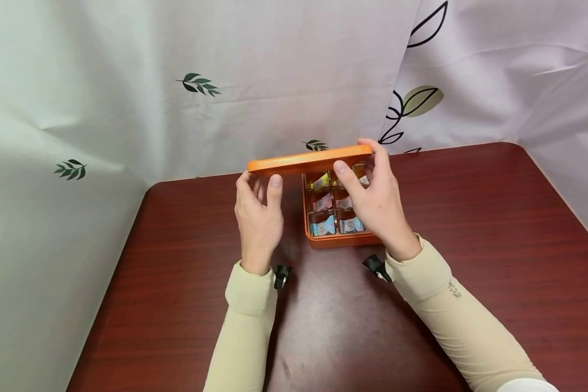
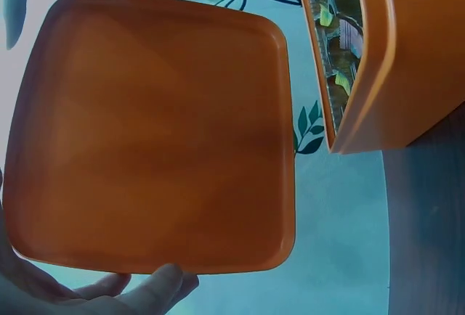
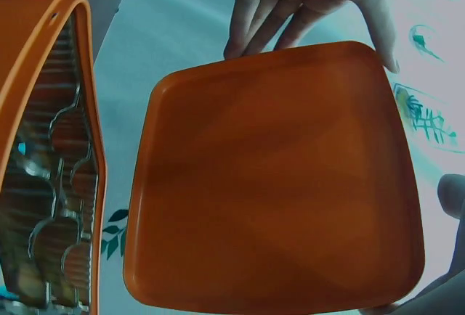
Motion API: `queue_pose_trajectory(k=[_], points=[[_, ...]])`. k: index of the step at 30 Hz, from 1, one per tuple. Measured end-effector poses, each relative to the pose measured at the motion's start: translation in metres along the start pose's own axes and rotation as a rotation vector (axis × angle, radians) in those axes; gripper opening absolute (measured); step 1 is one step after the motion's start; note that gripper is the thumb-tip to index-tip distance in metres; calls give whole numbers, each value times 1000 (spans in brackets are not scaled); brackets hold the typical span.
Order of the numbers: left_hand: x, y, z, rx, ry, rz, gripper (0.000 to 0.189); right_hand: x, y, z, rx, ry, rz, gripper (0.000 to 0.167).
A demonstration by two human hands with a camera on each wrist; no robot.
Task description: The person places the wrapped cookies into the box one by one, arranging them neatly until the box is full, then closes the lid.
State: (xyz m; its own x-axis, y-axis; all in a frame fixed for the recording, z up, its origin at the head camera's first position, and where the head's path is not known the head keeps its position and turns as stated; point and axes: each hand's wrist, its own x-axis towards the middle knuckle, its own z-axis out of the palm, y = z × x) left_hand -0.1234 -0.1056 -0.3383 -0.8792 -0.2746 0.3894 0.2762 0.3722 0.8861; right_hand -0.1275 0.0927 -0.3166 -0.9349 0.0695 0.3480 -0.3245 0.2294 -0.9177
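Observation:
An orange lid (image 1: 304, 161) is held up between both hands, above and toward the left of the open orange box (image 1: 343, 243). My left hand (image 1: 259, 223) grips its left end, and my right hand (image 1: 379, 204) holds the right end. Both wrist views show the broad flat face of the lid (image 2: 160, 133) with rounded corners. Inside the box, a clear divided insert holds wrapped candies: blue ones (image 1: 323, 225) in front, pink ones (image 1: 322, 202) behind them, yellow ones (image 1: 320, 181) farther back. My right hand and the lid hide part of the box's right side and back.
The box stands on a dark red wood-grain table (image 1: 191, 305) with rounded back corners. A pale curtain (image 1: 274, 60) printed with leaves rises along the table's back and sides. Small black devices (image 1: 282, 277) are worn at both wrists.

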Motion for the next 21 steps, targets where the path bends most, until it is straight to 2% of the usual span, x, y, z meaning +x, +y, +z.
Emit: queue_pose_trajectory(k=[4, 9, 12, 18, 21], points=[[0, -1, 3, -34, -10, -19, 94, -2, 2, -4, 3, -2, 13, 53], [0, -3, 8, -87, -9, 4, 97, -1, 6, -9, 8, 12, -9, 44], [-1, -3, 11, -97, -15, 18, 95, 0, 8, -13, -5, 14, -16, 41], [-3, -6, 12, -102, -48, 25, 87, -1, 11, -21, -124, -18, -14, 39], [-4, -8, 11, -73, -76, 56, 81, 0, 13, -26, -119, -39, -35, 36]])
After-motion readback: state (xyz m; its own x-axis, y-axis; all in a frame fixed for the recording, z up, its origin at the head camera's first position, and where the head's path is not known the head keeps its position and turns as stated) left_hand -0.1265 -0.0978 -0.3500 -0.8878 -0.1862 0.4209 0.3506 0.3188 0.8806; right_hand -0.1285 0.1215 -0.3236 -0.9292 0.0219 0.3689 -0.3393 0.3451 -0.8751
